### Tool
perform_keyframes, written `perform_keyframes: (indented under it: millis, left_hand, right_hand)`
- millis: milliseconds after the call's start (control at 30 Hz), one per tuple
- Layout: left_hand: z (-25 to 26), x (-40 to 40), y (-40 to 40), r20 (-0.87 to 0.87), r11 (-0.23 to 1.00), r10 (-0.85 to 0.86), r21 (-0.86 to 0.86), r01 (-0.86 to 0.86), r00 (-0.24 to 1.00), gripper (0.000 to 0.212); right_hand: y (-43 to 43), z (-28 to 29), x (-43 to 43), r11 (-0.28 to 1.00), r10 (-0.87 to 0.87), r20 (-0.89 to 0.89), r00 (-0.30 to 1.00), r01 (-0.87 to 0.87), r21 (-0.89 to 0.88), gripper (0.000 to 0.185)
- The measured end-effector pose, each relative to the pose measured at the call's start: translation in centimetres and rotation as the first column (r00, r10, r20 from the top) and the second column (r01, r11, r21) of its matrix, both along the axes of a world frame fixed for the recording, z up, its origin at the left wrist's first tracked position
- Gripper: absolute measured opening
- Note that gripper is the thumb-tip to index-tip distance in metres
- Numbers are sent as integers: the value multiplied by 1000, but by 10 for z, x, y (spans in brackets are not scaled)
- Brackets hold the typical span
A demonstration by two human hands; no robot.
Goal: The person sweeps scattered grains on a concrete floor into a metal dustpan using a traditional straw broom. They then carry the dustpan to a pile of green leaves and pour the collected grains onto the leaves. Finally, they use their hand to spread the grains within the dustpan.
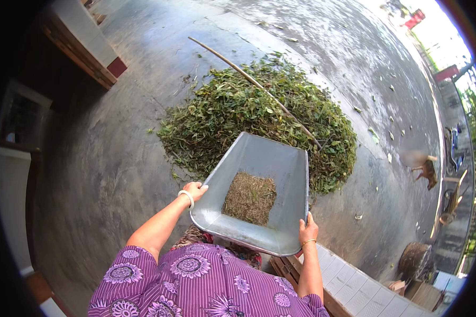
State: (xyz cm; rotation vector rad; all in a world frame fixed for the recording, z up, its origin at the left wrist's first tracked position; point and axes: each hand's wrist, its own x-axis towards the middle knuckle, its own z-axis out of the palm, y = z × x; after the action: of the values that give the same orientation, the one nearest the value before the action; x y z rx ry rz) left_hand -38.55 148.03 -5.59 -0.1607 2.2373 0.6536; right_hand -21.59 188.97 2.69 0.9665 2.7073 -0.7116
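In front of my body I hold a grey metal scoop-shaped pan (285,178) with raised sides. My left hand (195,191), with a pale bangle at the wrist, grips its left rim. On the right rim is my right hand (308,230), a thin gold-coloured bangle below it. A flat patch of small brown grains or seeds (250,198) lies on the pan's bottom. Just beyond the pan, a large heap of green leafy cuttings (238,103) rests on the concrete floor. A long wooden stick (258,83) lies slantwise across the heap.
A white-tiled ledge (349,281) runs at the lower right, with wooden pieces (287,269) beside my right arm. Farther right are a cut log (413,259) and a brown animal (427,173). A doorway with a wooden frame (81,59) stands at the upper left.
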Motion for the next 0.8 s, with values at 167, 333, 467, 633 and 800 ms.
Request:
perform_keyframes:
  millis: [167,333,467,633,800]
  left_hand:
    - [6,-9,4,-155,995,96,-13,-99,983,33]
    - [-6,2,18,-203,970,228,-35,-240,952,26]
    - [-13,14,46,-267,920,388,64,-386,882,37]
    - [50,-1,79,-323,896,445,156,-416,836,44]
    - [136,43,86,-546,864,501,274,-423,671,42]
  right_hand:
    - [26,-37,-57,969,238,-65,969,-233,81,50]
    - [46,-48,-111,926,367,125,922,-375,39,68]
    - [85,-73,-163,851,520,109,847,-525,16,65]
    - [111,-14,-220,814,575,99,812,-580,27,58]
    - [116,38,-177,792,551,-333,765,-606,-82,59]
